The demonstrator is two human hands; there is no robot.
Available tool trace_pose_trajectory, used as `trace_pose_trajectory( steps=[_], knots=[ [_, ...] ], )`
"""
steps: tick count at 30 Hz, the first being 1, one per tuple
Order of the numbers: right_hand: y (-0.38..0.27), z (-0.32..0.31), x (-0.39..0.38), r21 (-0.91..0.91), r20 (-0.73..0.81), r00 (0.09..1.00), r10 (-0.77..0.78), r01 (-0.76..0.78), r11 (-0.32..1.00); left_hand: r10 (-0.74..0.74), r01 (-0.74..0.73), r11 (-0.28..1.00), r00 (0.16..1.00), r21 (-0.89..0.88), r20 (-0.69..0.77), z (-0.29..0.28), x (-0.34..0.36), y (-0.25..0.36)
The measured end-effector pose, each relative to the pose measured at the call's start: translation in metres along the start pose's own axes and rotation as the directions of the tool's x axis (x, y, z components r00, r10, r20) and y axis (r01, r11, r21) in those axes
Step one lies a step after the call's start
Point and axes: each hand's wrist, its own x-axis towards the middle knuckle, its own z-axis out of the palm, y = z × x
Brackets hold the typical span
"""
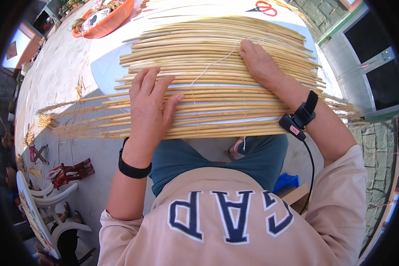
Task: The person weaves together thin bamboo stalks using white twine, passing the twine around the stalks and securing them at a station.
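Observation:
A mat of long straw-coloured reeds, partly bound crosswise with thin white string, lies across a white round table. My left hand rests on the reeds left of centre, fingers apart and slightly bent. Farther right and higher, my right hand is closed in a pinch on the white string, over the upper reeds. Feathery tufts stick out at both ends of some lower reeds. Red-handled scissors lie at the table's back right.
An orange basket with bundles sits at the back left. Left below stand a white chair and folding stools, with another person's feet nearby. A blue bin is by my legs. Stone walls and glazed doors line the right.

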Motion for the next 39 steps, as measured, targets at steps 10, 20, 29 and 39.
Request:
trace_pose_trajectory(
  steps=[10,20,29,39],
  knots=[
    [0.003,-0.006,0.005,0.034,-0.025,0.998,-0.066,0.067,0.997,0.113,-0.217,0.925,0.941,0.313,0.318,-0.003,-0.066,0.019],
    [0.025,-0.002,0.018,0.048,0.044,0.997,-0.069,0.067,0.997,0.083,-0.145,0.982,0.907,0.120,0.414,0.003,-0.033,0.026],
    [0.024,-0.038,0.019,0.044,-0.109,0.987,0.114,-0.110,0.993,0.009,-0.079,0.978,0.942,0.195,0.335,0.021,-0.037,0.032],
    [-0.055,-0.103,-0.022,0.660,0.109,0.808,0.579,-0.495,0.566,-0.051,-0.009,0.981,0.950,0.193,0.307,0.019,-0.036,0.043]
  ],
)
